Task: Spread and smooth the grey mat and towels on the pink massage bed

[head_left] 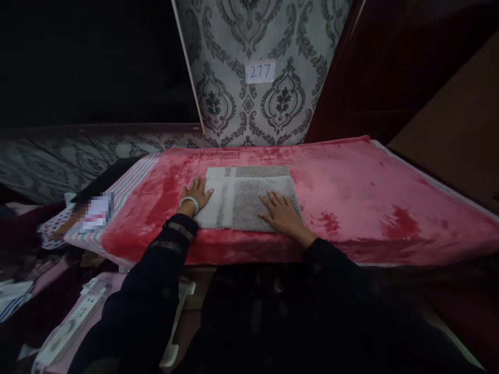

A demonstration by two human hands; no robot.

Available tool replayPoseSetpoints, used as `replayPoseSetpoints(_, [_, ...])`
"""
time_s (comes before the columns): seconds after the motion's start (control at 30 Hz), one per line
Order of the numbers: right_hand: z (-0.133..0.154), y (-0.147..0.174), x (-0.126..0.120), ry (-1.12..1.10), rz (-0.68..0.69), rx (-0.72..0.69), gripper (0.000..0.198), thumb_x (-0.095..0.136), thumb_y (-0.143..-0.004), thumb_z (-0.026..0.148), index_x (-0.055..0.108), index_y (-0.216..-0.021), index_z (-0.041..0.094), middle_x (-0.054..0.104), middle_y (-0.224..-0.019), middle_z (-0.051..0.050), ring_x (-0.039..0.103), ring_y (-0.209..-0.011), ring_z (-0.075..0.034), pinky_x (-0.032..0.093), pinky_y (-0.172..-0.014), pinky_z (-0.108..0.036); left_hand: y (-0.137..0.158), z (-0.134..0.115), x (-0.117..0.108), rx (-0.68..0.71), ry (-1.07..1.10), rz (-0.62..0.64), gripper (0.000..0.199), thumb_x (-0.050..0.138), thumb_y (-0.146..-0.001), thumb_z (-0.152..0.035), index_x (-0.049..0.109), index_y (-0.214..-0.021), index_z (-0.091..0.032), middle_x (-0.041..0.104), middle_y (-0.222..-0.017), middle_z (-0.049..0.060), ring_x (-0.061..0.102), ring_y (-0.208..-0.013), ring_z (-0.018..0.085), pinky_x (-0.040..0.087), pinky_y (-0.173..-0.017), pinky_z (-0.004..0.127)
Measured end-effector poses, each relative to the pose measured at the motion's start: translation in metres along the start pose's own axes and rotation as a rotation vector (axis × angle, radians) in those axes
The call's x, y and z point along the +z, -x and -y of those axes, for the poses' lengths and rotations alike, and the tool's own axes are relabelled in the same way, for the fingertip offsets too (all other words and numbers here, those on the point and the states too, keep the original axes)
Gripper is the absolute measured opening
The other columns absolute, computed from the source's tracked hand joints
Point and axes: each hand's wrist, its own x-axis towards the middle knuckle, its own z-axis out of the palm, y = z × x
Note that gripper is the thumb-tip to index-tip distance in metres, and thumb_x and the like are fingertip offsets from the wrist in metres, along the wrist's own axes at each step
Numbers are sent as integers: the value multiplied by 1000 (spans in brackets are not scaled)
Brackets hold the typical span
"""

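Observation:
A folded grey and white towel [249,195] lies flat on a table covered with a pink and red plush cloth [343,192]. My left hand [197,195], with a silver bracelet at the wrist, is spread at the towel's white left edge, partly on the cloth. On the towel's grey right part rests my right hand [284,212], palm down with fingers apart. Neither hand grips anything. A fold line runs across the towel near its far side.
A dark television screen [97,62] hangs at the back left, beside patterned wallpaper with a paper label [260,71] reading 277. A blurred-out packet [96,212] lies at the cloth's left end. Below it is a white power strip [74,324]. A brown panel [460,124] stands at the right.

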Motion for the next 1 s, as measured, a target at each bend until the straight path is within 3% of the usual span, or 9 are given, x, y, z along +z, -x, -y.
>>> replayPoseSetpoints(0.1, [5, -1, -5, -12, 46, 35, 70, 26, -103, 62, 37, -158, 22, 26, -166, -12, 22, -153, -34, 24, -120, -58, 28, -6, -3, -4, -14, -93, 74, 30, -101, -51, 21, -162, -11, 14, -169, 19, 16, -157, 33, 19, -123, 60])
replayPoseSetpoints(0.23, [31, 0, -7, -22, 22, 7, 66, 29, -103, 60, 38, -158, 24, 29, -165, -13, 22, -153, -35, 23, -120, -60, 77, -38, 12, 295, -23, -162, 65, 33, -101, -46, 30, -160, -17, 23, -168, 13, 18, -157, 29, 16, -125, 58])
replayPoseSetpoints(0.37, [54, 5, -1, -7, -21, -76, 64, 33, -103, 58, 38, -158, 24, 30, -165, -12, 25, -152, -35, 22, -120, -59, 101, -59, 31, 336, -1, -159, 58, 31, -103, -41, 39, -156, -21, 33, -165, 11, 28, -153, 29, 23, -123, 58])
replayPoseSetpoints(0.53, [41, 10, 5, 10, -37, -65, 67, 36, -102, 59, 39, -158, 23, 32, -164, -11, 27, -152, -33, 25, -120, -56, 98, -50, 34, 322, 2, -182, 59, 37, -101, -44, 41, -155, -21, 33, -164, 11, 30, -153, 30, 27, -122, 57])
replayPoseSetpoints(0.77, [-19, 36, 12, 14, -46, 82, 66, 33, -103, 54, 39, -157, 18, 32, -164, -13, 26, -152, -30, 27, -121, -53, 96, -26, 37, 231, 29, -219, 64, 44, -98, -51, 46, -152, -17, 38, -161, 16, 35, -150, 31, 27, -123, 53])
replayPoseSetpoints(0.9, [-53, 32, -8, -11, 77, 127, 63, 33, -102, 53, 46, -152, 18, 42, -159, -14, 35, -148, -30, 30, -118, -55, 71, -1, 26, 331, 105, -87, 58, 52, -94, -49, 56, -144, -18, 48, -156, 15, 45, -144, 30, 39, -117, 46])
replayPoseSetpoints(1.0, [-48, -4, -34, -32, 26, 82, 59, 35, -102, 49, 50, -150, 18, 49, -154, -15, 39, -146, -31, 28, -119, -57, 33, -1, 2, 387, 165, -23, 45, 49, -96, -41, 64, -133, -20, 64, -140, 12, 58, -133, 27, 45, -112, 40])
